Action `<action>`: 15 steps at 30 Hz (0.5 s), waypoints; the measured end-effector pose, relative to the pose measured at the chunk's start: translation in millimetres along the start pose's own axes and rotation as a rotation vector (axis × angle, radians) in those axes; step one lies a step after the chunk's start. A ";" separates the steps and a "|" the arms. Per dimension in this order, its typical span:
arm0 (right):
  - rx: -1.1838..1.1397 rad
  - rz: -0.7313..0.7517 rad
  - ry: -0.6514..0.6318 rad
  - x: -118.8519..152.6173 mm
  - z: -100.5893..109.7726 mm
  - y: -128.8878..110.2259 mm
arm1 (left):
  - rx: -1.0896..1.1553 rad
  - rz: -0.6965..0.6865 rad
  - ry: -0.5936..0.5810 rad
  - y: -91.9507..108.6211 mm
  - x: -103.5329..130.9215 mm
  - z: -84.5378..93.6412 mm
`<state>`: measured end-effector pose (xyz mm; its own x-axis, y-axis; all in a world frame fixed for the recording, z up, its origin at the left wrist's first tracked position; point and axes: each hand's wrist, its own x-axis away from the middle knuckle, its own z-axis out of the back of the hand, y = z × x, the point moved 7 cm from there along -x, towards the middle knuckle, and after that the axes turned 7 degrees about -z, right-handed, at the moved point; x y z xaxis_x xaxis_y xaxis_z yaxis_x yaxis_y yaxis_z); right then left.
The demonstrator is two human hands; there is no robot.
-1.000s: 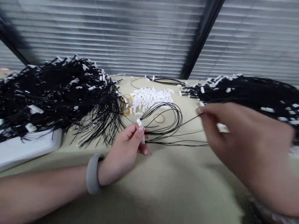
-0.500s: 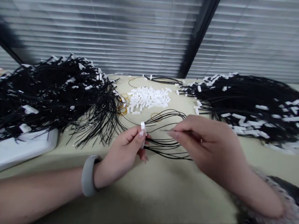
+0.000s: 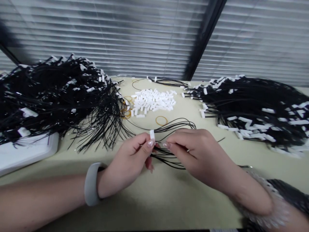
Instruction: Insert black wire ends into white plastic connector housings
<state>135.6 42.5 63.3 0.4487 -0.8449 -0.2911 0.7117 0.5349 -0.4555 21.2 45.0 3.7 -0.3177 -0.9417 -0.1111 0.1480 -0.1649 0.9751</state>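
My left hand (image 3: 135,158) pinches a small white plastic connector (image 3: 152,134) upright between thumb and fingers. Several thin black wires (image 3: 166,164) run rightward from it, in an upper loop and a lower bunch. Just right of the connector, my right hand (image 3: 195,151) is closed in a pinch on a thin black wire. The wire's tip is hidden by the fingertips; a piece of black wire (image 3: 220,139) sticks out behind the hand. Whether the wire touches the connector I cannot tell.
Loose white connectors (image 3: 154,100) lie heaped beyond my hands, with yellow rubber bands (image 3: 161,120) beside them. Big piles of black wires (image 3: 53,87) with white connectors flank both sides. A white tray (image 3: 54,143) stands under the left pile. Window blinds (image 3: 145,38) rise behind the table.
My right hand has moved left and slightly down, bringing its fingertips close to the connector. My left hand has shifted slightly right with the connector.
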 end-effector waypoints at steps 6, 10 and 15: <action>-0.046 0.028 0.022 1.3 4.7 -1.2 | -0.019 -0.010 -0.006 -0.4 -0.3 -0.4; -0.045 0.041 0.029 3.2 7.3 -1.2 | -0.010 -0.007 0.004 -0.9 -0.7 0.2; -0.001 0.062 0.035 3.7 5.6 -1.5 | -0.005 0.002 -0.013 -0.5 -0.2 -1.3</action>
<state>139.2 38.6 67.6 0.4725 -0.8098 -0.3479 0.6828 0.5859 -0.4365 22.4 44.9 3.0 -0.3295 -0.9382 -0.1061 0.1531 -0.1640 0.9745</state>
